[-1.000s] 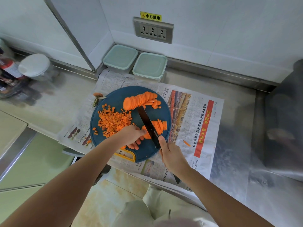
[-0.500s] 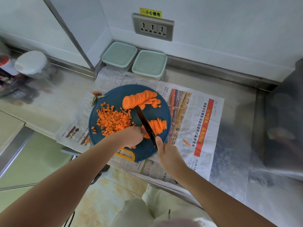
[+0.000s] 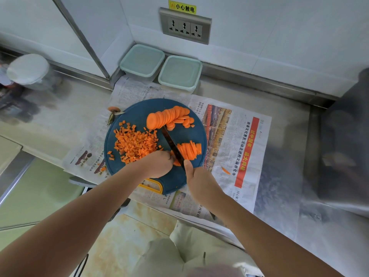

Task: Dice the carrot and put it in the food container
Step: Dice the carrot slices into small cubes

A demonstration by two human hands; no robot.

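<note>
A round dark-blue cutting board lies on newspaper. On its left is a heap of diced carrot. A fanned row of round carrot slices lies at the back. Cut carrot strips rest on the right. My right hand grips a dark knife, its blade down on the board between dice and strips. My left hand presses on carrot pieces just left of the blade. Two lidded pale-green food containers stand against the back wall.
Newspaper covers the steel counter. A carrot top lies off the board's left rim, a stray carrot sliver to the right. A white-lidded jar stands far left, a power socket on the wall, a dark appliance at right.
The knife has shifted slightly left along the carrot stack, leaving more cut strips on its right. My left hand has drawn back a little with it.
</note>
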